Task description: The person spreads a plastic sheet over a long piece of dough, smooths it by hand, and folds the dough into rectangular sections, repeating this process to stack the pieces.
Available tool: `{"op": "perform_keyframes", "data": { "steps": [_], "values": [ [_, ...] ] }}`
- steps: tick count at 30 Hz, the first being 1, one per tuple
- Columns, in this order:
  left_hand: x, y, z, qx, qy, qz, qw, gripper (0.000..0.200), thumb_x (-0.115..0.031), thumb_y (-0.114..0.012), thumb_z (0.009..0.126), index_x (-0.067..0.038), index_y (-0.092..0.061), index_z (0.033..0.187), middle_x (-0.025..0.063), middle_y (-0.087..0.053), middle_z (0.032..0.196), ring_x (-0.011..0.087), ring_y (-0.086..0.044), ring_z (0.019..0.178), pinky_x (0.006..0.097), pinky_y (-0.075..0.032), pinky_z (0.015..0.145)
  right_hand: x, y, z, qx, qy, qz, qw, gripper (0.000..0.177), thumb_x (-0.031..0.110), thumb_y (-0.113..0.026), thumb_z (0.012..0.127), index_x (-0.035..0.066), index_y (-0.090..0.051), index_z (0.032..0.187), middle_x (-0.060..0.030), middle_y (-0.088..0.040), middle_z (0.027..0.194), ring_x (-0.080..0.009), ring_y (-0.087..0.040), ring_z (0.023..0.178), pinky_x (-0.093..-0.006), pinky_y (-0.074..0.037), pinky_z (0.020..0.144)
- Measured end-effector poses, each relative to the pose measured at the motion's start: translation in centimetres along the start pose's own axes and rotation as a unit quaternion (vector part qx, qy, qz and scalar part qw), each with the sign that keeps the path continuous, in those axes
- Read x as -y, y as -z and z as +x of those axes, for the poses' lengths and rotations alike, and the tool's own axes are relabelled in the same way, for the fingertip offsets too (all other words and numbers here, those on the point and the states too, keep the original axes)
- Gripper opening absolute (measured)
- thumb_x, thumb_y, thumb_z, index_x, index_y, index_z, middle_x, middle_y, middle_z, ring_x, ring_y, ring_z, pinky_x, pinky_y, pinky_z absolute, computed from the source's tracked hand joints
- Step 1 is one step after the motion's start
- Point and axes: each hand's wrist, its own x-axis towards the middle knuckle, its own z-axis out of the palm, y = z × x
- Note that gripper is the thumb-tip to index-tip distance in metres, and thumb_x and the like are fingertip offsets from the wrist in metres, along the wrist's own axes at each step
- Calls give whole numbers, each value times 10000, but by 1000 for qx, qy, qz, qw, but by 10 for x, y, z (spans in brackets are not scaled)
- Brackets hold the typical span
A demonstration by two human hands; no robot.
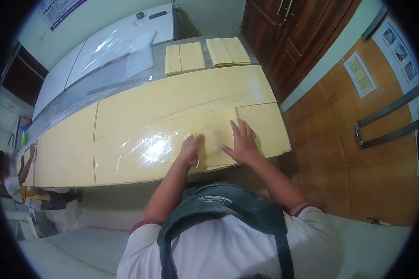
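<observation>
Along the near edge of the long yellow-covered counter point(65, 153), close to its right end, lies your folded yellow piece point(214, 135). Your left hand point(191, 148) has its grip closed on the piece's left edge. Your right hand point(243, 143) is open, fingers spread, resting on its right side. Clear plastic point(130, 149) shines with glare just left of your left hand, and dark seams divide the yellow covering.

Beyond the yellow covering, on the grey far strip, two folded yellow bundles point(185, 57) point(228, 51) lie side by side. To their left, crumpled clear plastic sheeting point(142, 60) spreads partly over a white tabletop point(95, 44), where a small round dark object point(140, 15) sits beside a black flat one point(157, 15). Brown wooden doors point(291, 39) stand closed past the far right corner, so you can't see what is behind them.

At your right, a wooden panel point(326, 132) carries a yellow-printed sheet point(360, 74) and a metal frame point(358, 136); a poster with pictures point(398, 53) hangs above. A printed sign point(56, 11) is on the wall at the upper left. Another person point(15, 183) stands at the counter's far left end, one hand on it.
</observation>
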Motion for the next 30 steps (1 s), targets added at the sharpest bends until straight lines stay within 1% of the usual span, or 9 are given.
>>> {"op": "perform_keyframes", "data": {
  "steps": [6, 9, 11, 12, 14, 18, 22, 28, 30],
  "values": [
    [-10, 2, -26, -17, -81, 27, 996, 312, -198, -557, 995, -8, -537, 1242, 75, -605, 937, 178, -603, 702, 311, -511, 570, 0, -12, -2, 116, 56, -92, 987, 1080, 712, -535, 854, -5, -170, 1574, -232, -95, 1650, -380, -18, 1542, -656, -75, 1181],
    [-16, 1, -33, -61, -92, 75, 991, 366, -193, -555, 991, 10, -512, 1292, 95, -614, 948, 175, -615, 751, 330, -519, 601, -2, -16, -3, 122, 62, -105, 985, 1096, 728, -512, 854, -24, -162, 1571, -228, -73, 1657, -363, -11, 1546, -663, -60, 1180],
    [-21, 9, -29, -144, -127, 294, 936, 475, -193, -590, 962, 39, -471, 1358, 210, -613, 1168, 293, -632, 1007, 400, -527, 829, -4, -17, -4, 115, 69, -104, 985, 1096, 730, -509, 854, -23, -163, 1571, -226, -67, 1659, -357, -11, 1548, -664, -58, 1181],
    [-23, 11, -26, -145, -130, 293, 936, 475, -193, -590, 962, 39, -471, 1358, 210, -613, 1168, 293, -632, 1007, 400, -527, 829, -5, -16, -3, 121, 68, -105, 985, 1090, 726, -502, 860, -28, -161, 1570, -224, -66, 1660, -352, -11, 1549, -660, -61, 1183],
    [-25, 13, -21, -262, -394, 524, 708, 590, -202, -651, 919, 53, -420, 1399, 274, -524, 1315, 390, -528, 1207, 458, -454, 1010, -7, -15, 7, 125, 70, -108, 984, 1085, 723, -496, 867, -32, -159, 1569, -222, -65, 1661, -347, -11, 1550, -656, -64, 1186],
    [-21, 8, -6, -63, -378, 720, 578, 872, -454, -617, 910, 76, -268, 1509, 269, -274, 1577, 420, -226, 1484, 508, -202, 1214, -9, -21, 61, 77, 44, -106, 990, 1079, 683, -538, 874, -61, -158, 1557, -233, -97, 1651, -359, -41, 1545, -643, -69, 1192],
    [-17, 5, -7, -61, -339, 743, 574, 975, -591, -538, 908, 74, -209, 1540, 258, -194, 1623, 395, -129, 1529, 526, -124, 1231, -7, -20, 62, 53, 35, -103, 993, 1073, 675, -554, 868, -61, -180, 1553, -242, -120, 1644, -395, -55, 1536, -651, -89, 1187],
    [-17, 5, -5, -70, -345, 745, 567, 996, -627, -523, 893, 88, -239, 1526, 289, -225, 1605, 410, -161, 1522, 572, -146, 1211, -9, -10, -14, 115, 52, -112, 986, 1050, 697, -543, 856, 18, -197, 1578, -222, -97, 1654, -448, -32, 1524, -652, -57, 1189],
    [-18, 3, -9, -84, -383, 739, 548, 946, -543, -603, 891, 90, -269, 1509, 303, -285, 1569, 436, -265, 1477, 565, -208, 1194, -14, -17, -18, 100, 62, -104, 988, 1047, 710, -523, 855, 26, -201, 1580, -210, -92, 1659, -450, -24, 1523, -661, -51, 1184]
  ]
}}
